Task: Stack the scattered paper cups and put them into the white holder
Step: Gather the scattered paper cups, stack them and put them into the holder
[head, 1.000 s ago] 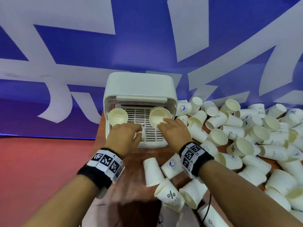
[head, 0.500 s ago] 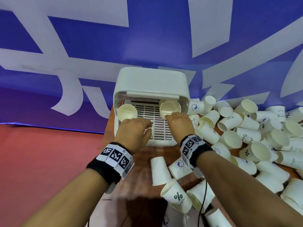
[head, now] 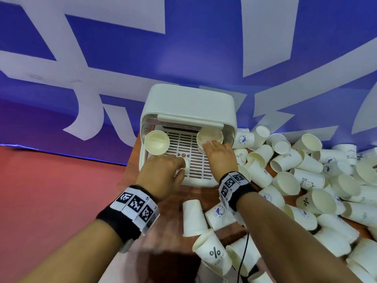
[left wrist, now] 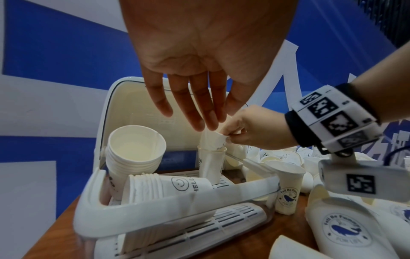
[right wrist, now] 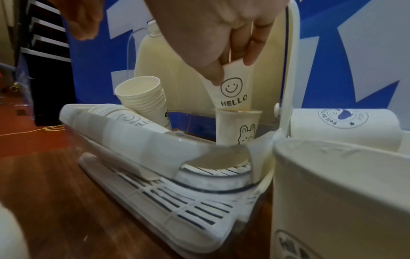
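Note:
The white holder (head: 187, 111) stands open on the table, its slatted tray facing me. Inside at the left leans a stack of cups (head: 156, 142); another stack (left wrist: 166, 189) lies on its side along the front. My right hand (right wrist: 233, 70) pinches a "HELLO" smiley cup (right wrist: 235, 87) by its rim. Its base is just at the mouth of a bunny-print cup (right wrist: 239, 128) standing at the holder's right. My left hand (left wrist: 195, 115) hovers over the front of the holder, fingers straight and holding nothing.
Several loose paper cups (head: 306, 180) are heaped on the wooden table (head: 169, 231) right of the holder and in front of it. A black cable (head: 243, 254) runs among the near cups. A blue and white banner stands behind; red floor (head: 51, 201) lies to the left.
The head camera has swung, so the holder sits further right in view. My right hand has carried its cup a little deeper into the holder's right side. The left hand stays at the front.

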Motion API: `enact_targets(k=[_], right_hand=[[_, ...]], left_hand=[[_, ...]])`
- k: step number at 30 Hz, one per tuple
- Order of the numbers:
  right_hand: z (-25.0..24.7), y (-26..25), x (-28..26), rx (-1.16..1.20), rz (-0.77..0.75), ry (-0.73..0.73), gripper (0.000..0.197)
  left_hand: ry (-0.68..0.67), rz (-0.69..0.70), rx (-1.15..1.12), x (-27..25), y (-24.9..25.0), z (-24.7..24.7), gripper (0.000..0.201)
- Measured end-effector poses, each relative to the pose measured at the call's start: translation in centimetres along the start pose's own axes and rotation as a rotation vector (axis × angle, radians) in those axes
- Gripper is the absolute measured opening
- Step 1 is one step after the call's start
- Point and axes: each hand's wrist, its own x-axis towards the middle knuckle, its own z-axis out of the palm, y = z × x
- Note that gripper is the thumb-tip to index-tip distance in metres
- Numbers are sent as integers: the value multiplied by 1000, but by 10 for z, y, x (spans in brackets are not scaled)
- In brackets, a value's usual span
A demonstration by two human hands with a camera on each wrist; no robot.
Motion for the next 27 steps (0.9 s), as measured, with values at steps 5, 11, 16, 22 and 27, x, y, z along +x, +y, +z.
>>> enact_targets(k=[5,11,16,22,27], right_hand=[[2,3,8,-38,52,-229,36],[1,1,17,-24,74,-300,36],[12,0,18,-1,94,-417,41],[17,4,24,30,80,-479,37],[17,5,26,9,35,-436,32]], left_hand=[[7,-6,13,-2,1,-3,16],[11,-6,14,-3,2,-2,17],[-38,-32,36,-6,0,0,23],[-51,-33,38,-9,-3,4,25],[-49,-14,16,-7,-1,8,24]])
